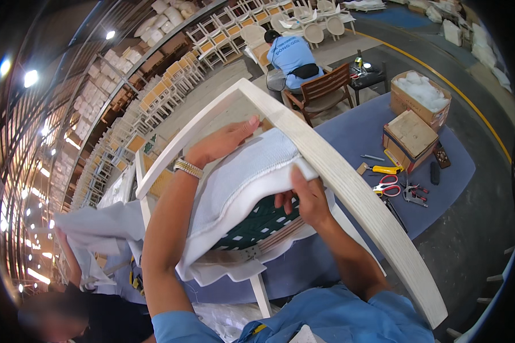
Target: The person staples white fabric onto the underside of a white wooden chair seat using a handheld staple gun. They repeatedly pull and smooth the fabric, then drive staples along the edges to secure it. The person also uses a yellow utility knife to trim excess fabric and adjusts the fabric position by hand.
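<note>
A pale wooden chair frame [337, 151] lies tipped before me, its long curved rails running around my arms. Light blue-grey ribbed fabric [240, 171] with a white padded edge covers the seat. Under the lifted edge, dark green webbing [257, 223] shows. My left hand [226, 139] rests stretched out over the far side of the fabric, a beaded band on its wrist; some of its fingers are hidden. At the near right edge my right hand [309, 200] grips the fabric, thumb on top and fingers curled beneath, just inside the rail.
On the blue-grey tabletop [355, 128] at right lie red-handled scissors [387, 186], a yellow cutter [385, 170], pliers [415, 194] and cardboard boxes [409, 137]. A co-worker [68, 314] holds pale fabric at lower left. Another person [294, 60] sits beyond, near a brown chair [326, 91] and stacked chairs.
</note>
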Available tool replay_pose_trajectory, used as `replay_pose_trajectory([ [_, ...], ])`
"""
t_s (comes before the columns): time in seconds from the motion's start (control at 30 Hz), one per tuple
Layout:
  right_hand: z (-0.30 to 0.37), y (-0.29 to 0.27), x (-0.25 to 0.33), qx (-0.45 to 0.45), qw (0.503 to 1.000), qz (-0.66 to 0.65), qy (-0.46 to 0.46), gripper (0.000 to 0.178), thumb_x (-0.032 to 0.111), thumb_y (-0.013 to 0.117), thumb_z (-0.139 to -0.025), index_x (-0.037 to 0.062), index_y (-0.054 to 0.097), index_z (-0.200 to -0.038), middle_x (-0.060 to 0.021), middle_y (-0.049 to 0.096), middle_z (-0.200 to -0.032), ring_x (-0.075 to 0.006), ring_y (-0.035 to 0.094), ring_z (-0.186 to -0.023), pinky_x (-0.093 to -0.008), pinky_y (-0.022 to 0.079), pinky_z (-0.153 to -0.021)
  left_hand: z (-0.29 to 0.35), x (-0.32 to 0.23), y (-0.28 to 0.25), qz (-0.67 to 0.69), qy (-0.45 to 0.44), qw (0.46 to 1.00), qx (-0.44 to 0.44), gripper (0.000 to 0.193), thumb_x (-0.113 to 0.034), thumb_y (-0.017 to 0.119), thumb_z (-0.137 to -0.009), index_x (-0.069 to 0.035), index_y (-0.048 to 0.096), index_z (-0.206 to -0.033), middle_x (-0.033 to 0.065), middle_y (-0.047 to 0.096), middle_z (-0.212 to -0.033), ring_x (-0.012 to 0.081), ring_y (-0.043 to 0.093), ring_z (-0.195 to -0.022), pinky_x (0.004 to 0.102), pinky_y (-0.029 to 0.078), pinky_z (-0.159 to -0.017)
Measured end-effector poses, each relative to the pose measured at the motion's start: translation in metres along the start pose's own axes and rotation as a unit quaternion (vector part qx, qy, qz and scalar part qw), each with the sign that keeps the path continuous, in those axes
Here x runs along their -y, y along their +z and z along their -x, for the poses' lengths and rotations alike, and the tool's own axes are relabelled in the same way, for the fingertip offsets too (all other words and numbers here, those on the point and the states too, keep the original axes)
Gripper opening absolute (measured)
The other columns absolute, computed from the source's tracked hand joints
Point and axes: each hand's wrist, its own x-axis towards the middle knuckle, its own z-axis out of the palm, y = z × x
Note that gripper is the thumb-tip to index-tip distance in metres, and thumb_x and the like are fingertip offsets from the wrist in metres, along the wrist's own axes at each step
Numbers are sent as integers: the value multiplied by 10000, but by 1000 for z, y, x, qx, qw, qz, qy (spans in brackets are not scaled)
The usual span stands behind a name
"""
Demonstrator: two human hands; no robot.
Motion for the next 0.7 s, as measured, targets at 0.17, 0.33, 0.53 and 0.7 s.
replay_pose_trajectory([
  [0.17, -5, 8, 0, -84, 996, -2, -40, 492, 422, 425, -1081, 12, 630, -903, -47, 609, -626, -108, 586, -505, -240, 447, -444, -15, 1, 14, 50, 13, 993, 110, 889, -698, 408, -990, 60, 473, -1451, 244, 524, -1448, 295, 489, -1344, 356, 348, -1142],
  [0.33, -18, 22, -10, -212, 943, 137, -216, 349, 261, 504, -1062, -60, 639, -1070, -130, 661, -878, -189, 651, -749, -303, 509, -655, 3, -25, 22, -72, 93, 991, 67, 955, -692, 502, -953, 97, 374, -1476, 325, 560, -1357, 383, 566, -1270, 396, 411, -1090],
  [0.53, -20, 11, -24, -182, 941, 142, -247, 304, 193, 535, -1036, -64, 633, -1164, -168, 663, -1033, -259, 658, -929, -364, 515, -812, 14, -43, 30, -169, 111, 979, 23, 975, -647, 554, -941, 105, 287, -1502, 383, 562, -1294, 466, 577, -1224, 449, 436, -1053],
  [0.7, -12, -23, -29, -89, 965, 198, -150, 403, 247, 510, -1049, -29, 548, -1340, -169, 594, -1253, -229, 573, -1135, -359, 450, -979, 25, -62, 42, -260, 53, 964, -16, 940, -594, 585, -942, 94, 289, -1509, 358, 529, -1371, 443, 532, -1299, 442, 395, -1098],
])
